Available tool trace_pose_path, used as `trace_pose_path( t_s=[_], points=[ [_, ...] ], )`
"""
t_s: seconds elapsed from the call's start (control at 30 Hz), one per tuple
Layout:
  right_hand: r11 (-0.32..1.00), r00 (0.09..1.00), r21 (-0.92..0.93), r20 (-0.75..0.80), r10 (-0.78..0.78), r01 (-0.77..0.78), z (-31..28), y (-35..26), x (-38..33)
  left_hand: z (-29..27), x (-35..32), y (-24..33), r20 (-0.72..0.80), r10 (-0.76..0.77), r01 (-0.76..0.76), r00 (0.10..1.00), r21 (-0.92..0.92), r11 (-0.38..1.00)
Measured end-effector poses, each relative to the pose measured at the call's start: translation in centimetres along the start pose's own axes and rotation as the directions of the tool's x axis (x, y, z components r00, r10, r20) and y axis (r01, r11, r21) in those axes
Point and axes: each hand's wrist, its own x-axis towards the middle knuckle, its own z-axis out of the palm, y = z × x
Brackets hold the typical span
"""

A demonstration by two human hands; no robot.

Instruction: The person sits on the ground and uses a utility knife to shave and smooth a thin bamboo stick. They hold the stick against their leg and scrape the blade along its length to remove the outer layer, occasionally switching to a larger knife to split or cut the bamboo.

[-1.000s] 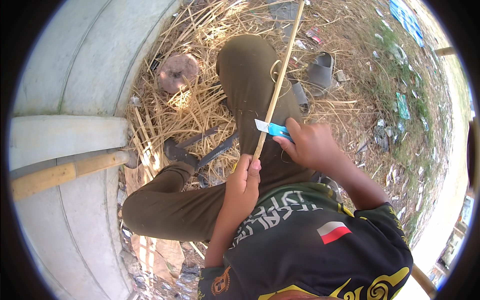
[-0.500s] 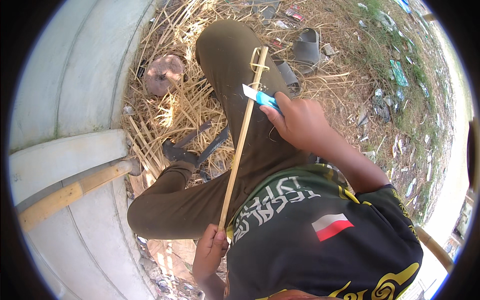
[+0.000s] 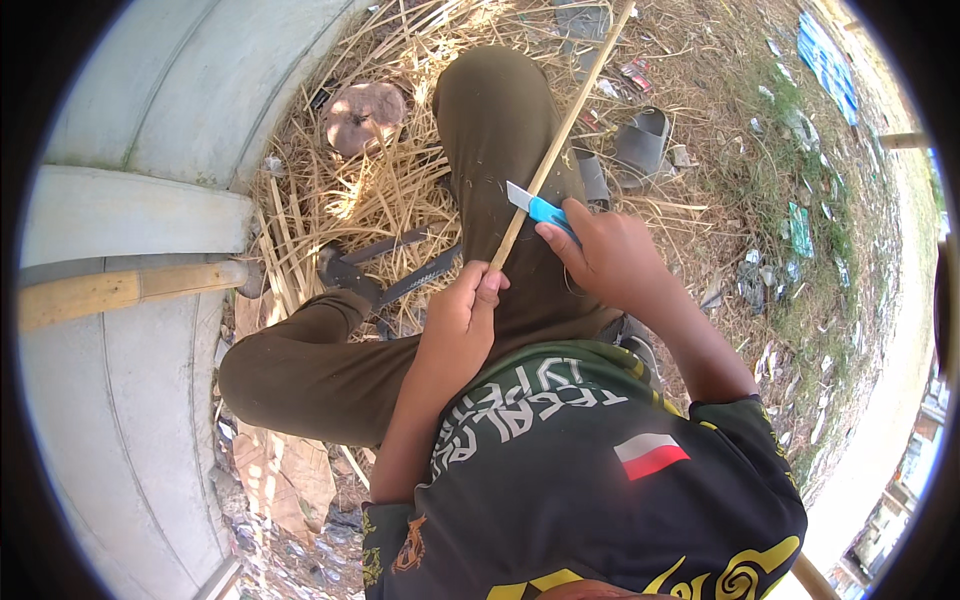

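Observation:
A thin bamboo strip (image 3: 574, 118) slants across my raised right thigh, its far end reaching the top of the picture. My left hand (image 3: 462, 312) pinches its near end between thumb and fingers, close to my lap. In my right hand (image 3: 612, 250) is a blue utility knife (image 3: 548, 214) with the blade out. That blade lies against the strip over the thigh, a short way beyond my left fingers. Below my right hand a thin curl of shaving hangs by the trouser leg.
Bamboo shavings (image 3: 300, 225) cover the ground between my legs and the pale wall (image 3: 130, 215). A round wooden block (image 3: 364, 115) sits among them. Near my left foot lies a long dark blade (image 3: 420, 278). Grey sandals (image 3: 640, 145) rest beyond my knee. A bamboo pole (image 3: 135, 292) juts from the left.
My left hand has moved up and away from my body, pushing the strip farther out past the knee. The knife now meets the strip nearer my left hand. The curl at the far end is gone.

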Motion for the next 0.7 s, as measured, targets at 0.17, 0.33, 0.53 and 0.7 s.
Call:
trace_pose_path(
  t_s=[0.17, 0.33, 0.53, 0.7],
  points=[
    [0.999, 1.0, 0.033, -0.01, 0.01, -0.01, 0.8, 0.9, -1.0, 1.2, 3.8, 1.8, 0.025, 0.122, -0.123, 0.992, 0.056, 0.991],
    [0.999, 0.998, 0.027, -0.06, -0.029, 0.03, 1.2, 1.3, -1.2, 0.9, 4.4, 1.3, 0.106, 0.111, -0.105, 0.988, -0.063, 0.992],
    [0.997, 1.0, -0.082, -0.006, -0.014, 0.013, 1.6, 0.7, -1.2, 0.0, 3.4, 0.7, 0.188, -0.002, 0.044, 0.982, -0.219, 0.975],
    [0.988, 0.997, -0.144, -0.054, -0.061, 0.053, 2.1, 0.0, -1.4, -0.5, 1.6, 0.8, 0.142, -0.025, 0.042, 0.99, -0.113, 0.993]
  ],
)
